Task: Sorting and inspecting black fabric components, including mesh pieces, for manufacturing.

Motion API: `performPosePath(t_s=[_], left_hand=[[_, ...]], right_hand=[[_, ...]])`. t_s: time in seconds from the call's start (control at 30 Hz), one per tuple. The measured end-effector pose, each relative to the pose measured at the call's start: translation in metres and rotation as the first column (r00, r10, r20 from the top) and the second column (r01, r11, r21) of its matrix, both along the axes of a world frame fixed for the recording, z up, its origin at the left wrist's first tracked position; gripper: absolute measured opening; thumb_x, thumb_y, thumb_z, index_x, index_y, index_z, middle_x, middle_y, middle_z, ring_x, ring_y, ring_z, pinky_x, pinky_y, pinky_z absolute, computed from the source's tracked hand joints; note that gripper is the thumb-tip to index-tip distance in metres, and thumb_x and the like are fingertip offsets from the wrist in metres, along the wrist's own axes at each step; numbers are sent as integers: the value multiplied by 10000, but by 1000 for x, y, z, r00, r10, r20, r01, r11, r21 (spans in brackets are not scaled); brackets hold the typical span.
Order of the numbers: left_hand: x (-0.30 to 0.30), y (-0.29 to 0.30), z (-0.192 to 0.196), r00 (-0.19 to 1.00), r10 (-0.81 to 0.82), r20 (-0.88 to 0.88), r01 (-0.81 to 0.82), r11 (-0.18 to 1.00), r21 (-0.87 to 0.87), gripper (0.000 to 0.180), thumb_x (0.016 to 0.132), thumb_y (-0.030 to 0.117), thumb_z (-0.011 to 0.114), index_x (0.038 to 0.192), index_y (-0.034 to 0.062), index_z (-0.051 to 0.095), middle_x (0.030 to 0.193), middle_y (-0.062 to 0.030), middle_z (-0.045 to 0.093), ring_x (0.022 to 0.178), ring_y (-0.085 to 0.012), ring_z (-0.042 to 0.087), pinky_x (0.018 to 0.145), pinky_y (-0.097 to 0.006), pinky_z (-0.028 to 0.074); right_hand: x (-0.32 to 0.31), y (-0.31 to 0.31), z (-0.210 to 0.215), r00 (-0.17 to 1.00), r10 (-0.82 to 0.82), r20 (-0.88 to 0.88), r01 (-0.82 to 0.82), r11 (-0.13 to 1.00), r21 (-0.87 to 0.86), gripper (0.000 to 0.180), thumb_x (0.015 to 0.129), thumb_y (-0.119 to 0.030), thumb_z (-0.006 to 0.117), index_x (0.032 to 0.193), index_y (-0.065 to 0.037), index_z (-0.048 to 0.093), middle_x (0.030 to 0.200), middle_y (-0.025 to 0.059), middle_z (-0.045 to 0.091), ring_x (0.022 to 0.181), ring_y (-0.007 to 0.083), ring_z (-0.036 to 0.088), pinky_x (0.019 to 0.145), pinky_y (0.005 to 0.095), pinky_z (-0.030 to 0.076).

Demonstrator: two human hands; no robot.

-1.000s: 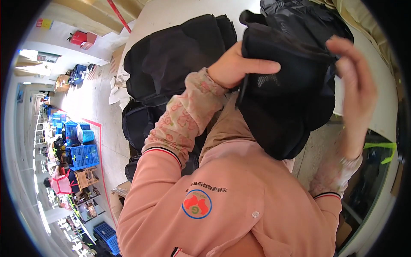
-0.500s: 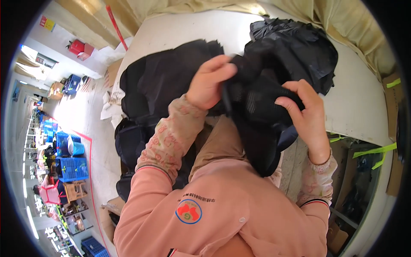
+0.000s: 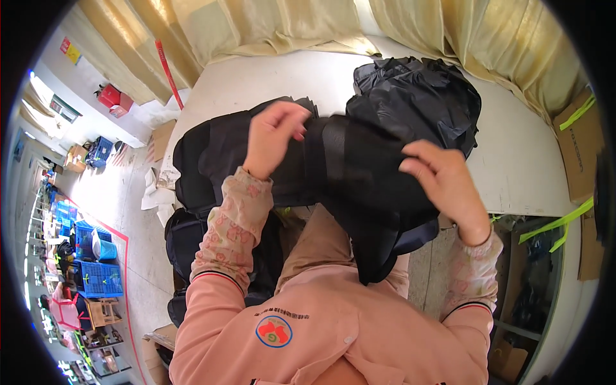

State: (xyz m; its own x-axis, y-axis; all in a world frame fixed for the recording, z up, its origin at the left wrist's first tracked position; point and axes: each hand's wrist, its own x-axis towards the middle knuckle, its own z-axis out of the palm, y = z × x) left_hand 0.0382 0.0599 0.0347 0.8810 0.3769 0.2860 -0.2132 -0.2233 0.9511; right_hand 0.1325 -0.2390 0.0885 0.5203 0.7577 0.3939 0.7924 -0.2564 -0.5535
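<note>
A black padded fabric piece spreads before me over my lap and the table edge, its lower end hanging down to a point. My left hand is at its upper left edge, fingers curled into a pinch. At the right edge, my right hand has thumb and forefinger closed on the fabric. Motion blurs part of the piece. Left of it lies a pile of similar black fabric pieces, partly under my left arm. More black padded pieces sit lower, beside my leg.
A crumpled black plastic bag lies on the white table, right of the middle. Curtains hang behind the table. Cardboard boxes and bright green straps are at the right. Blue crates stand on the floor far left.
The black piece has been unfolded from a bunched shape and laid flatter, lower in view. My left hand has moved left and my right hand slightly down, so they are wider apart.
</note>
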Motion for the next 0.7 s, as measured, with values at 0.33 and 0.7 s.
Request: performPosePath(t_s=[0.33,0.7], left_hand=[[-73,-48,-128,799,-508,-321,543,840,21,614,769,192,765,1288,9,491,1140,-73,609,1025,-161,584,965,-320,439],[-25,-81,-107,946,-303,113,180,205,-962,435,927,280,565,1272,21,512,1283,-117,576,1207,-270,525,1070,-423,369]], right_hand=[[54,3,65,877,61,-477,205,849,486,191,919,-189,617,968,-8,651,825,-39,625,743,38,551,673,197,444],[22,38,64,721,434,-541,-1,781,625,166,932,-213,614,957,-52,643,856,-52,631,765,14,567,690,178,455]])
